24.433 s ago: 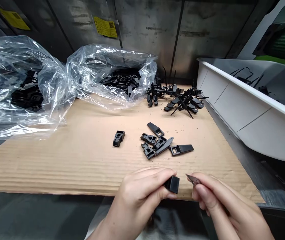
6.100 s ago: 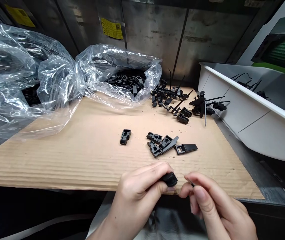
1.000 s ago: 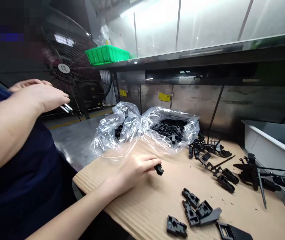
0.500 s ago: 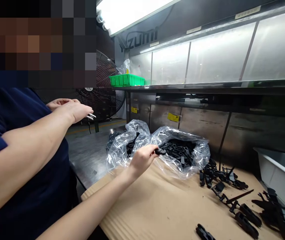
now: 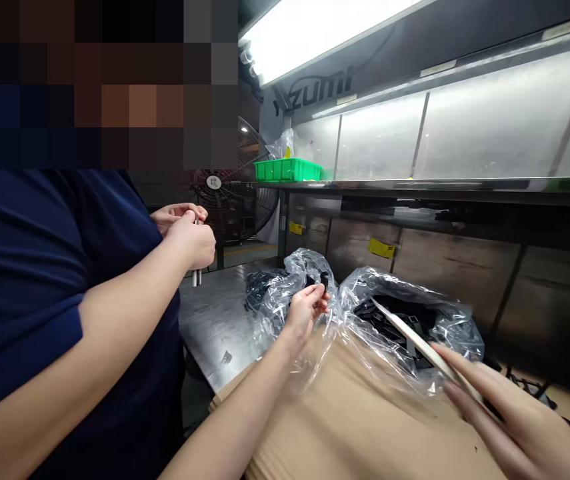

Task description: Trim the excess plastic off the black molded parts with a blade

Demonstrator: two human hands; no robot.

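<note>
My left hand (image 5: 306, 310) is raised between two transparent plastic bags, its fingertips pinching a small black plastic part (image 5: 324, 283). The nearer bag (image 5: 445, 333) holds a heap of similar black parts (image 5: 389, 313), and its film lies against the left hand. The farther bag (image 5: 285, 307) stands just left of that hand. At the lower right, my right hand (image 5: 515, 427) is shut on a long, pale, flat strip (image 5: 415, 347), which points up and left over the nearer bag. Its material is hard to tell.
A co-worker's dark blue sleeve and arm (image 5: 65, 313) fill the left side, with their hands (image 5: 185, 230) holding thin metal pieces. A tan cardboard sheet (image 5: 365, 427) lies below. Behind stand a steel shelf (image 5: 439, 190), a green crate (image 5: 287, 170) and a standing fan (image 5: 229, 187).
The view has swung further left. My left hand has risen with the black part, and my right hand has entered at the lower right with the pale strip. The co-worker's hands have come together.
</note>
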